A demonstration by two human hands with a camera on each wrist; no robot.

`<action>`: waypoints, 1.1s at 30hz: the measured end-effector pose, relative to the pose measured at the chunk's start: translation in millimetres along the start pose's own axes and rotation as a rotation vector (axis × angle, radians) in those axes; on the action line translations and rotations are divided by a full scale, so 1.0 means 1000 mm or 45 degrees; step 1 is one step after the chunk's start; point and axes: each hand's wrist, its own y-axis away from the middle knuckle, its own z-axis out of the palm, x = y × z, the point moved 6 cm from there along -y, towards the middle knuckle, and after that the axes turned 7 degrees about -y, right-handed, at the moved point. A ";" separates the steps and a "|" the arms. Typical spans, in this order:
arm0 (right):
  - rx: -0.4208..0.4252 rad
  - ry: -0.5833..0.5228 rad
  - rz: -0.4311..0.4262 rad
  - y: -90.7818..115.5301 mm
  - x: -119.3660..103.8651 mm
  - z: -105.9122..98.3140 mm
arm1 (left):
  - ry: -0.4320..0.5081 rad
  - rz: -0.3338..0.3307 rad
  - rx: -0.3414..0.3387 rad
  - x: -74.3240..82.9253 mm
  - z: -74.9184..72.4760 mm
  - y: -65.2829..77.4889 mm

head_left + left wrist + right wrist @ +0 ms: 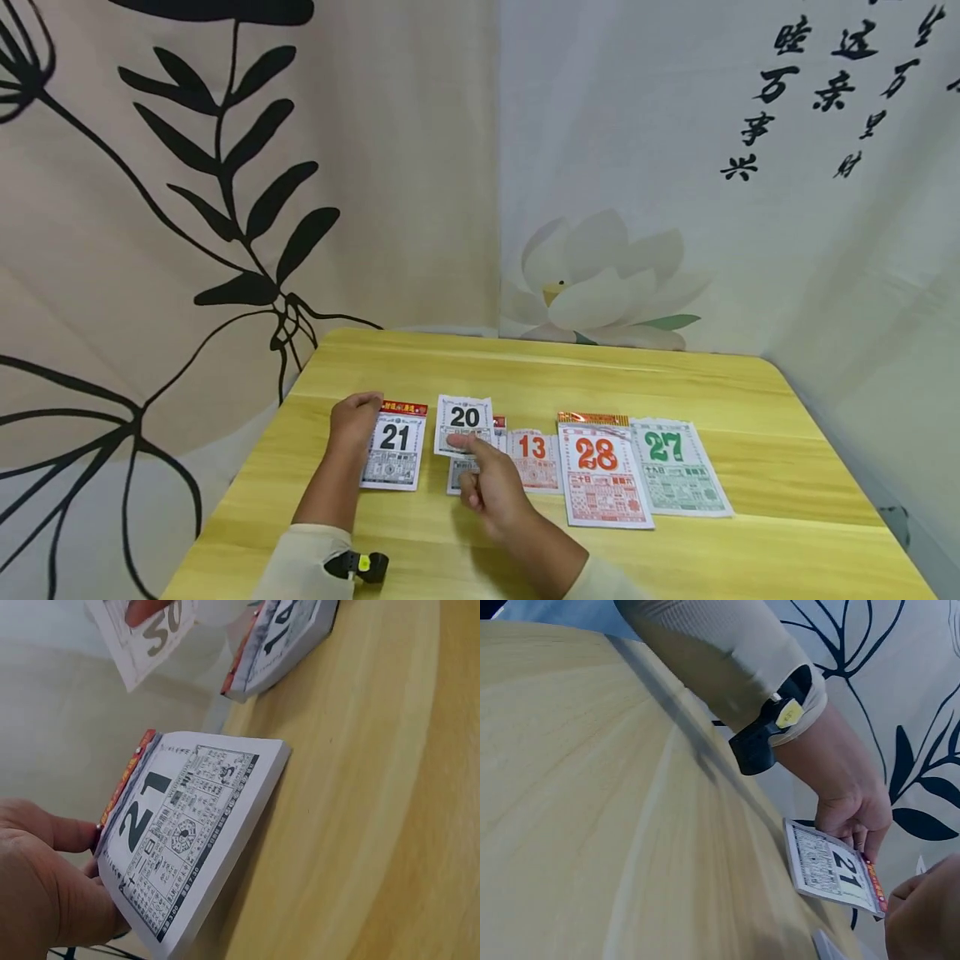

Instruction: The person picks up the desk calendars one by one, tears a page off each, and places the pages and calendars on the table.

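Note:
My left hand (356, 423) grips the upper left corner of a small tear-off calendar pad (393, 446) showing 21, with a red header strip. In the left wrist view, the thumb (73, 834) lies at the header and the other fingers go under the pad. My right hand (495, 487) pinches a loose calendar sheet (467, 410) showing 20, its thumb on the sheet's lower part. That sheet overlaps another calendar pad (289, 634) with a red header, reading 14 in the left wrist view. In the right wrist view, only a blurred part of the right hand (926, 911) shows.
Right of the hands lie a sheet with a red 13 (535, 462), a larger pad with a red 28 (606, 475) and a large sheet with a green 27 (678, 467). The wood-grain table (450, 358) backs onto printed curtains (420, 167).

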 end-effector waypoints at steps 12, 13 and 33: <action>-0.013 0.117 0.036 -0.013 0.029 0.019 | -0.039 0.044 0.063 -0.009 -0.005 -0.008; -0.013 0.129 0.040 -0.014 0.030 0.020 | -0.041 0.052 0.063 -0.009 -0.006 -0.010; -0.069 0.081 0.150 -0.025 0.060 0.029 | -0.305 0.126 0.152 -0.016 -0.011 -0.030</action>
